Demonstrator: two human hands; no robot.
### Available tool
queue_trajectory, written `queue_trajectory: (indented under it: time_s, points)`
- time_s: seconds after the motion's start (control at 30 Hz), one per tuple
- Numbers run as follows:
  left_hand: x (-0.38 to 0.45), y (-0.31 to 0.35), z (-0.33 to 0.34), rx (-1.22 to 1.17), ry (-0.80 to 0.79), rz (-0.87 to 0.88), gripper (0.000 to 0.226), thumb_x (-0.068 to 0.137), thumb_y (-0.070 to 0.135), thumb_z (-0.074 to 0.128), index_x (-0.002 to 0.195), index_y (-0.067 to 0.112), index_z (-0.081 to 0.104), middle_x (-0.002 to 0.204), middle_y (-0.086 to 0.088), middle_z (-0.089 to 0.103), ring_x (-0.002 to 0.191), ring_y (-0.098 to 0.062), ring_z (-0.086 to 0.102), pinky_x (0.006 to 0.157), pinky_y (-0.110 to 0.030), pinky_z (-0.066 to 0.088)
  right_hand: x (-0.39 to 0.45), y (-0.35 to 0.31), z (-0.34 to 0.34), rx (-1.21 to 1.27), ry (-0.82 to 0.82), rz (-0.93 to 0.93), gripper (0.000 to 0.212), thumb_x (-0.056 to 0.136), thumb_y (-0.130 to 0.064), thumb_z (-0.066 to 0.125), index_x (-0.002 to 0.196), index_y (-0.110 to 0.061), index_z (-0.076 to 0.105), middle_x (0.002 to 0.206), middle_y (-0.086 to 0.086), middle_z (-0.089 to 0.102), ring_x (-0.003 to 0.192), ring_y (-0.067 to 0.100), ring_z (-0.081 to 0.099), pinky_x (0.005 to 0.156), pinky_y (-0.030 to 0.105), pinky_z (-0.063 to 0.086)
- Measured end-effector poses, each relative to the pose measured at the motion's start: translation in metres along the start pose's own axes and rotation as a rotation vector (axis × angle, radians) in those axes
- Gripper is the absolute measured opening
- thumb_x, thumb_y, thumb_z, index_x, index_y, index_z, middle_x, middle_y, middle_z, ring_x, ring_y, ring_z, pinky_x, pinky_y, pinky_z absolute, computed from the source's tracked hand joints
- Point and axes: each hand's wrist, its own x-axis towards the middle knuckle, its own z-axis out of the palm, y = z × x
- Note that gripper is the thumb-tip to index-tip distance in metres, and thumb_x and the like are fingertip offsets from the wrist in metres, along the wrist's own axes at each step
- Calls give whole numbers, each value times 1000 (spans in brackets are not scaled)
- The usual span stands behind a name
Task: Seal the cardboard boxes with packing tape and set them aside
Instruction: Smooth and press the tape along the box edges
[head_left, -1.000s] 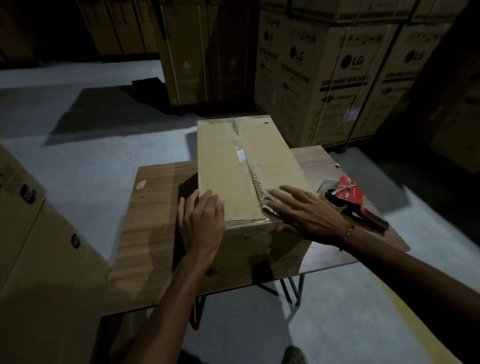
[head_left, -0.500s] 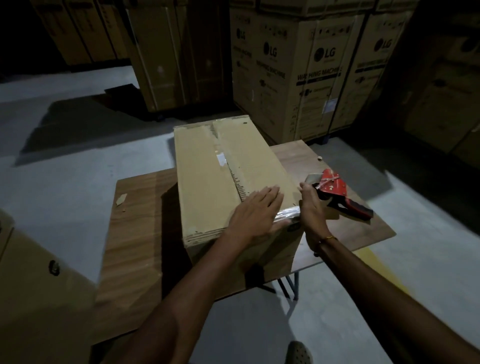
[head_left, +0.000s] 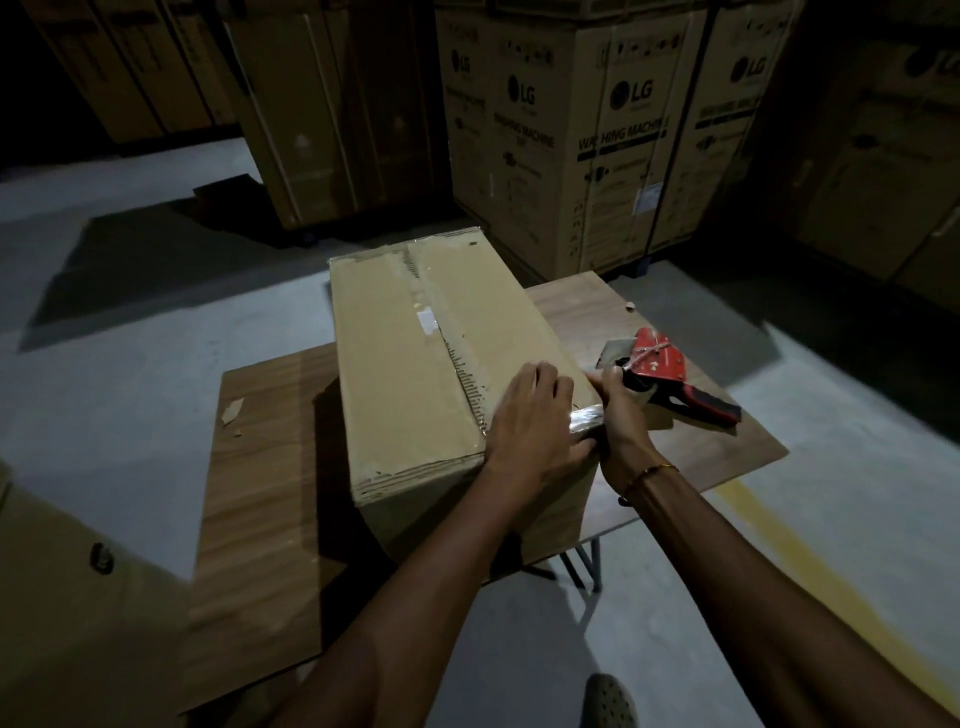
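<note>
The left hand (head_left: 535, 421) lies flat on the near right corner of the box (head_left: 436, 374), pressing shiny tape (head_left: 587, 418). The right hand (head_left: 621, 415) presses the box's right side, fingers straight. The box stands on the desk (head_left: 260, 467), the dispenser (head_left: 670, 374) right of it. The step looks like smoothing tape; next, probably lifting the box away.

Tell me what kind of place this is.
Probably a warehouse or stockroom: tall stacked washing-machine cartons line the back, the floor is bare concrete, and a tape dispenser lies on the packing table.
</note>
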Motion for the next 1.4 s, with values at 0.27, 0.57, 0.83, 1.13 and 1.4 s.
queue_trajectory:
  time_s: [0.27,0.57,0.83,1.13,1.4]
  points:
    - [4,-5,-3,-77,2,11,72,90,69,54,133,12,47,141,-13,44,130,-30,40,111,-42,33,-12,7,-23,-58,-143,-61,47,105,-54,34,124,-27,67,120,4,74,117,26,66,101,41,53]
    - [-21,-33,-15,-167,-115,155,74,102,54,47,161,19,20,170,-4,11,156,-21,10,127,-40,13,-13,7,-38,-367,-371,-155,39,104,-31,53,139,-45,44,133,-16,56,121,5,56,92,22,49]
    - [-23,-37,-9,-191,71,354,49,93,27,71,140,19,59,150,-9,51,133,-27,51,107,-44,45,2,-6,-50,-211,-428,-20,43,105,-12,40,144,-21,52,138,1,65,126,22,61,102,39,51]
    - [6,-27,-5,-224,-73,354,50,90,45,48,137,30,53,159,-4,38,143,-24,32,115,-45,28,9,-5,-55,-171,-369,31,42,108,-31,37,142,-22,59,141,1,62,134,22,55,115,47,41]
    - [11,-26,-2,-233,-107,141,74,93,64,52,154,29,30,169,-3,13,155,-21,12,123,-43,16,-7,-11,-44,-356,-335,-69,36,107,-23,42,125,-47,61,124,-12,69,121,11,62,97,31,52]
